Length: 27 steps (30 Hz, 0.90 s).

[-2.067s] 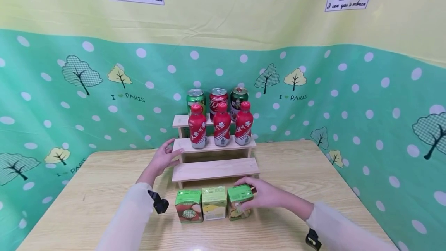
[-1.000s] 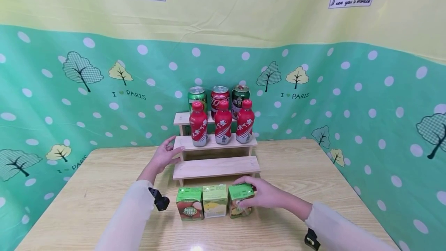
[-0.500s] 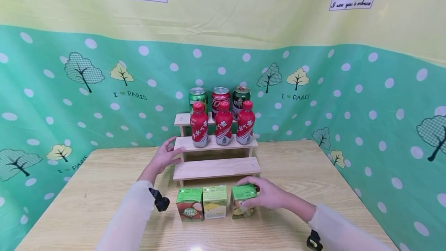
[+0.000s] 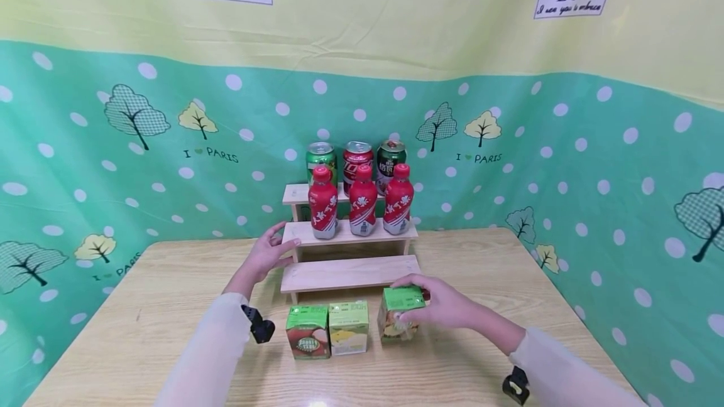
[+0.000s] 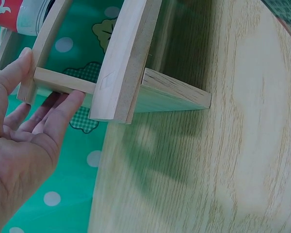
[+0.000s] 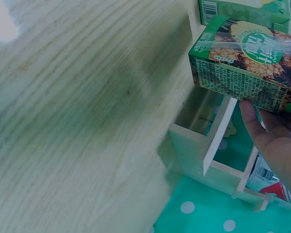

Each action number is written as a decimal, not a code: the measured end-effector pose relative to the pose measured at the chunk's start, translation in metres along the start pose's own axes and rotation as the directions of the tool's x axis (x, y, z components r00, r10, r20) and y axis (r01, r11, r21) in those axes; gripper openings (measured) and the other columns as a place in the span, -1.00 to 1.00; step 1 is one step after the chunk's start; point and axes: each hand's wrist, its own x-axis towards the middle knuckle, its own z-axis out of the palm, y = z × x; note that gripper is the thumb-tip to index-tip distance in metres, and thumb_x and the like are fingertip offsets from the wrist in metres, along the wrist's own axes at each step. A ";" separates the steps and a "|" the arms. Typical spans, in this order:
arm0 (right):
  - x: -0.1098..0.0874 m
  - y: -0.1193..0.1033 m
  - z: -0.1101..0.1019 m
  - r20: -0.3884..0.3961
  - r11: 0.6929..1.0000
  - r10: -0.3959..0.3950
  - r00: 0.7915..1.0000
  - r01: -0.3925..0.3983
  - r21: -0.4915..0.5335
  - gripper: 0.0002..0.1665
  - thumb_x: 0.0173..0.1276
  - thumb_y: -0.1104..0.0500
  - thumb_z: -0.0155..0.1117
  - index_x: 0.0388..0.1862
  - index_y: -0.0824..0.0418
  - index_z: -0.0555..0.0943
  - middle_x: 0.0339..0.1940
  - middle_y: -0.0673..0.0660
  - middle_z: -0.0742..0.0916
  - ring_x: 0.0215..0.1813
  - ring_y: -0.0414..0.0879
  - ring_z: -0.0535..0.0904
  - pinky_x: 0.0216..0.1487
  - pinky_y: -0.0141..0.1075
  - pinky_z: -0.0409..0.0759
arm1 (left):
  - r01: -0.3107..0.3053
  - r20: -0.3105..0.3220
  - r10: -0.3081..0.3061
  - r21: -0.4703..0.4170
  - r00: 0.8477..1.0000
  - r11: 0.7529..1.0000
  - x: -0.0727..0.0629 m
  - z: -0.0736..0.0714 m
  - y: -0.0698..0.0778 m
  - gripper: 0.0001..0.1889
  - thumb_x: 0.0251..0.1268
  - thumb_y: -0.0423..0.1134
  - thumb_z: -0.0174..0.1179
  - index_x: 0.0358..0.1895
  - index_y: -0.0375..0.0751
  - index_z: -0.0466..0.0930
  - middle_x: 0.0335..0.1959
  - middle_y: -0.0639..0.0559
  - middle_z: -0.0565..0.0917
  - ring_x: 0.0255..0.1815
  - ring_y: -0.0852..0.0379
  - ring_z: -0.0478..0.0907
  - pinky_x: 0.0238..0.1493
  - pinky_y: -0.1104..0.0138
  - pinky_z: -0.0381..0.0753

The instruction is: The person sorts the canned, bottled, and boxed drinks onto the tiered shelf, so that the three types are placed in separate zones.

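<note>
My right hand [image 4: 444,305] grips a green juice box [image 4: 398,322] with pineapple pictures between thumb and fingers, in front of the shelf's right end. In the right wrist view that pineapple juice box [image 6: 247,63] appears raised off the table. My left hand [image 4: 264,256] holds the left side of a three-step wooden shelf [image 4: 351,273]; in the left wrist view the thumb lies on a board and fingers touch the side rail. A red-and-green juice box [image 4: 308,335] and a yellow one [image 4: 348,330] stand side by side on the table before the shelf.
Three red bottles [image 4: 362,200] stand on the middle step. Behind them, three cans [image 4: 357,159] stand on the top step. The wooden table [image 4: 186,306] meets a green dotted curtain [image 4: 249,112] at the back and right. The lowest step is bare.
My right hand has moved the pineapple juice box right, away from the yellow one, then raised it slightly. My left hand stays on the shelf.
</note>
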 end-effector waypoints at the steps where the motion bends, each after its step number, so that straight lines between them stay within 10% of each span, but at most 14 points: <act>1: 0.000 -0.001 -0.001 -0.005 1.000 0.005 1.000 -0.005 0.000 -0.44 0.12 -0.03 0.42 0.12 -0.08 0.49 0.04 0.04 0.59 -0.06 -0.08 0.51 -0.13 -0.35 0.60 | -0.001 0.003 0.001 0.002 1.000 1.000 0.001 0.000 0.000 -0.15 0.31 -0.14 0.16 0.50 -0.06 -0.22 0.45 -0.42 0.00 0.39 -0.33 0.18 0.21 0.02 0.49; 27: 0.021 -0.024 -0.021 -0.077 0.999 0.015 0.997 -0.019 -0.042 -0.38 0.08 -0.04 0.45 0.15 -0.06 0.50 -0.02 0.03 0.61 -0.09 -0.09 0.51 -0.12 -0.27 0.62 | 0.012 0.004 -0.012 -0.014 1.000 1.000 0.001 -0.001 0.001 -0.13 0.30 -0.14 0.17 0.51 -0.05 -0.23 0.46 -0.43 -0.07 0.39 -0.34 0.17 0.21 0.05 0.49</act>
